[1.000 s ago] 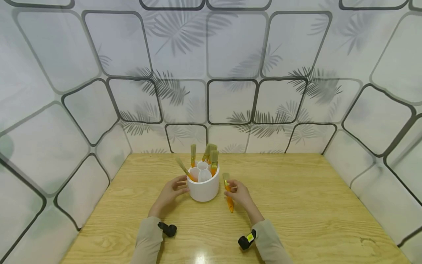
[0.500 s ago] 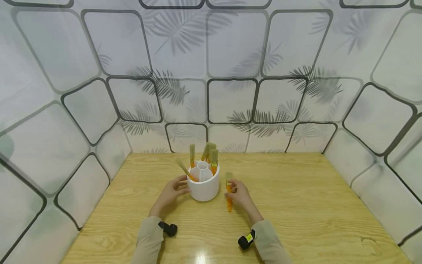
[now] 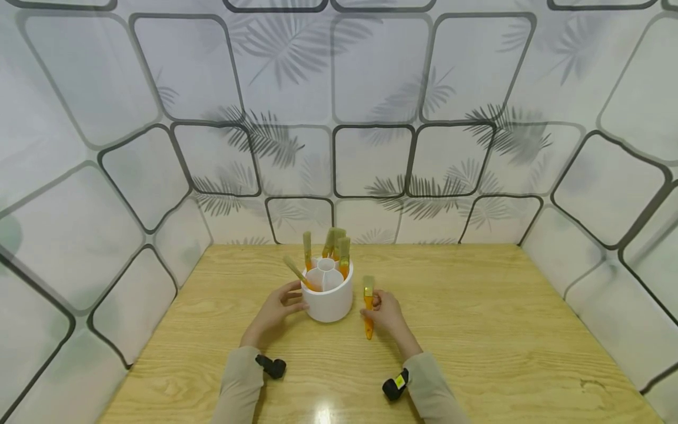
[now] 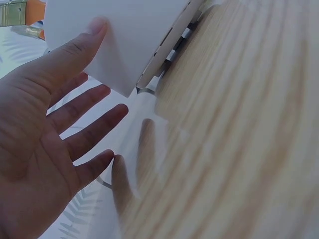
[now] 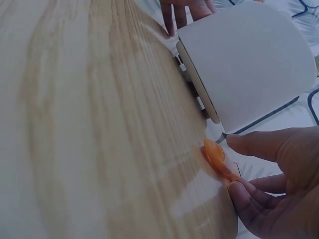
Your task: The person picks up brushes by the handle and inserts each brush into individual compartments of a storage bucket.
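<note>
A white round holder (image 3: 328,300) with compartments stands on the wooden table (image 3: 477,330), with several orange-handled brushes (image 3: 343,259) standing in it. My left hand (image 3: 278,309) rests with straight fingers against the holder's left side; its thumb (image 4: 75,50) touches the white wall (image 4: 119,35). My right hand (image 3: 386,312) pinches an orange-handled brush (image 3: 368,303) just right of the holder, bristles up, handle tip near the table. In the right wrist view the orange handle end (image 5: 217,157) sticks out between my fingers, beside the holder (image 5: 249,59).
Patterned white walls (image 3: 371,159) close in the table on the left, back and right. Bare wood lies to the right of the holder and in front of it. A black wrist camera sits on each sleeve (image 3: 271,366).
My right hand has lifted the brush from a slant to nearly upright and moved it slightly towards the holder. The left hand has stayed on the holder.
</note>
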`<state>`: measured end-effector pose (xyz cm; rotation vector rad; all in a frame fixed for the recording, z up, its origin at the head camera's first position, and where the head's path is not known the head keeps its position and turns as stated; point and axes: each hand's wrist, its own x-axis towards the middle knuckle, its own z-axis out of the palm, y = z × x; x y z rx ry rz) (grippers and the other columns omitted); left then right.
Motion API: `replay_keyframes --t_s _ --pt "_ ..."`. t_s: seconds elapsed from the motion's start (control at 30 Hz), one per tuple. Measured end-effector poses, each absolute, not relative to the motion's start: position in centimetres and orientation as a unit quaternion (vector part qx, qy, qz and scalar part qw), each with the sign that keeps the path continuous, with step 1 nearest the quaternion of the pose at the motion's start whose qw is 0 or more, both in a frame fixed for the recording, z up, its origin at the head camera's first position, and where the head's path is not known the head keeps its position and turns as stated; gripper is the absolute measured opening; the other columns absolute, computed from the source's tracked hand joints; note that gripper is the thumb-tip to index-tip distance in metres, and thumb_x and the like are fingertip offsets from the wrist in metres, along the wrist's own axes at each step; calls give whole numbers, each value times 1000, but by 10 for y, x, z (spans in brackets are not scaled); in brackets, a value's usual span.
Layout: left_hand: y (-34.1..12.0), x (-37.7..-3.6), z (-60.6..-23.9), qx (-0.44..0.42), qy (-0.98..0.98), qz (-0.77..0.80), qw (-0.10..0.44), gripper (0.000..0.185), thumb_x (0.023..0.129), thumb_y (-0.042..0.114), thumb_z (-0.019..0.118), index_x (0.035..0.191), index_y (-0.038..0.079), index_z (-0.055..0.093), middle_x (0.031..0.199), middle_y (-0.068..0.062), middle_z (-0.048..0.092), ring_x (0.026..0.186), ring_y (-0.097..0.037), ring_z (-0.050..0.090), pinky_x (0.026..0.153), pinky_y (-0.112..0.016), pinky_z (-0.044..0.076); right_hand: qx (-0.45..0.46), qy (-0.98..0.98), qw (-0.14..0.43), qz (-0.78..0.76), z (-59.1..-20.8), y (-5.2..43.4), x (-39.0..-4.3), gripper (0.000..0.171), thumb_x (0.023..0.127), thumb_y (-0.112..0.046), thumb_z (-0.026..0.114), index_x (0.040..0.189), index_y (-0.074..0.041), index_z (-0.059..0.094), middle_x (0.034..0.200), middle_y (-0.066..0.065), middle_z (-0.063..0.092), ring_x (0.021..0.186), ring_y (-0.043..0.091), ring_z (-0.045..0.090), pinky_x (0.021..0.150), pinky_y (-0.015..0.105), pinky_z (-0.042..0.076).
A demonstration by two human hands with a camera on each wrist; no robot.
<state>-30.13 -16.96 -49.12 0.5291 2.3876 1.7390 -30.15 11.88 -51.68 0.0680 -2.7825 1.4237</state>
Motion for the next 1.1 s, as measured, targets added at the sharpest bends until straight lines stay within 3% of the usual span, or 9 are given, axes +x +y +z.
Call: replay_keyframes --t_s 0.6,0.73,0.87,0.93,1.1 --pt "-168 -298 -488 174 799 572 63 64 82 8 70 137 -1 40 137 -24 43 121 -44 46 98 -51 43 26 -893 18 449 -519 117 -299 40 78 -6 73 111 10 56 75 5 47 66 12 45 54 19 41" --pt "-169 -302 -494 173 800 571 61 66 82 8 70 138 -1 38 137 -24 42 121 -44 45 99 -51 43 40 -902 36 429 -517 119 -298 20 76 -3 72 86 4 56 67 1 42 60 12 41 51 20 35" --pt "-171 -312 -511 168 802 571 53 67 81 12 72 138 4 40 137 -22 44 121 -41 47 98 -50 44 48 -914 58 400 -515 121 -296 27 72 -1 71 69 -1 45 61 -2 33 55 12 33 50 21 26" --pt "-172 -317 -518 168 802 571 48 67 80 15 73 138 6 41 137 -20 45 120 -40 48 98 -49 44 48 -919 63 387 -514 123 -295 25 71 -2 71 70 1 47 61 -2 35 55 12 34 50 21 27" --pt "-172 -316 -518 168 804 569 45 66 79 18 74 137 8 43 136 -19 47 120 -39 49 97 -47 45 41 -925 65 373 -510 124 -293 21 69 -3 73 84 6 61 66 2 51 62 14 45 56 24 41"
